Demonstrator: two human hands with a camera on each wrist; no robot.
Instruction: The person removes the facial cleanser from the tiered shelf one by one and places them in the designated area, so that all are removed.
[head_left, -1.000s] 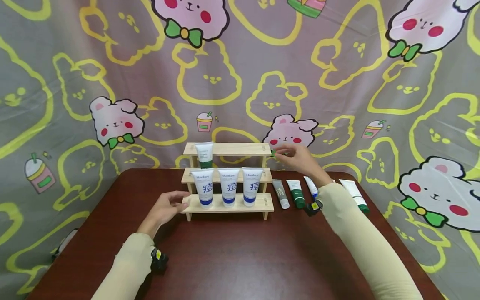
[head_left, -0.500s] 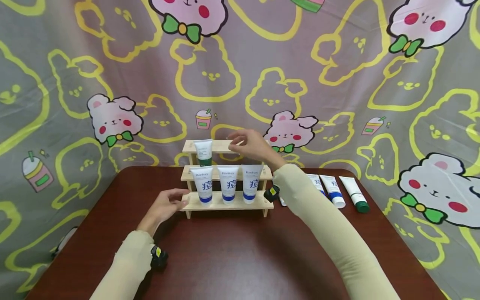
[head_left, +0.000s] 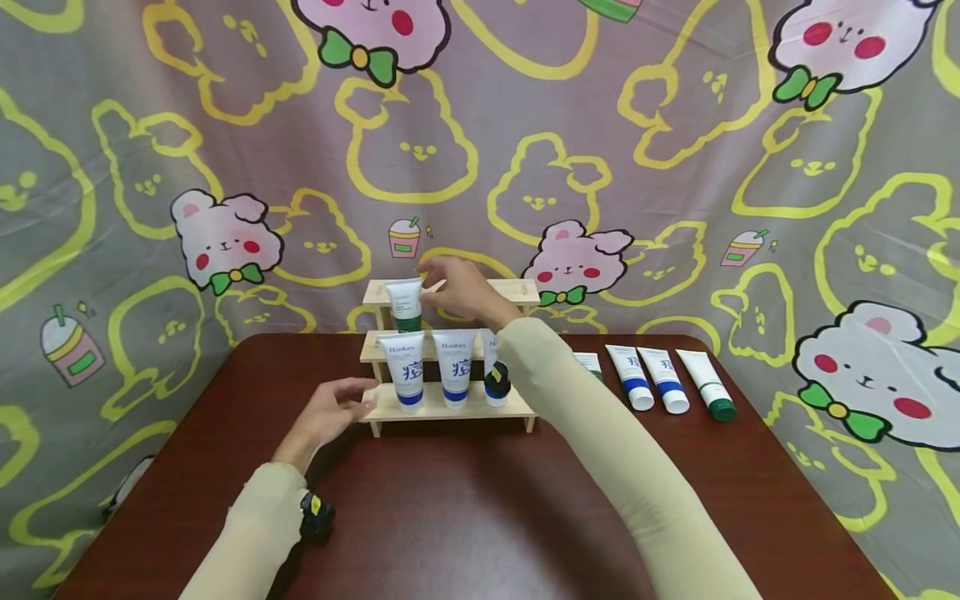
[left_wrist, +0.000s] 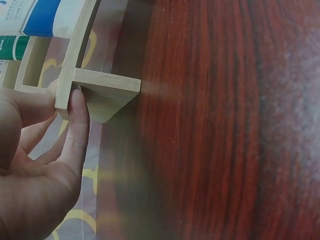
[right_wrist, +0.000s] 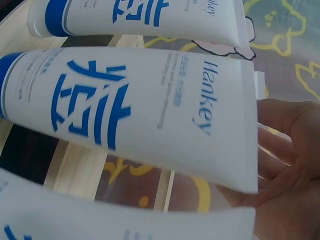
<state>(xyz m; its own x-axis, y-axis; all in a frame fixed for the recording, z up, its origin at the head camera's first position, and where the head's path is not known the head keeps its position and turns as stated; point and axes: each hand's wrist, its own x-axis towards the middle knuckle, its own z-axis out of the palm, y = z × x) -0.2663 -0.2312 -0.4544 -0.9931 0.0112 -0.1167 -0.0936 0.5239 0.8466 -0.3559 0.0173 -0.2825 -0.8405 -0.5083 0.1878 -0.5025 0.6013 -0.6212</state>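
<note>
A three-step wooden display rack (head_left: pixel 442 412) stands on the table. My left hand (head_left: pixel 330 412) pinches the left end of its lowest step, thumb above and a finger beneath the board in the left wrist view. Several white and blue tubes stand upright on that step: a left one (head_left: pixel 406 371), a middle one (head_left: pixel 454 367) and a right one, partly behind my right wrist. A white and green tube (head_left: pixel 406 302) stands cap down higher up at the left. My right hand (head_left: pixel 461 287) is right beside it, fingers spread; tubes partly hide this hand (left_wrist: pixel 30 125) no further than the left wrist view's edge.
On the table's right side lie a white and blue tube (head_left: pixel 630 377), another white and blue tube (head_left: pixel 663 379), and a white and green tube (head_left: pixel 707 383). A further tube (head_left: pixel 590 362) shows partly behind my right sleeve. A patterned curtain (head_left: pixel 480 150) hangs behind the table.
My right hand has moved left from beyond the rack's right end, across the top step, to beside the white and green tube. My left hand stays at the rack's left end.
</note>
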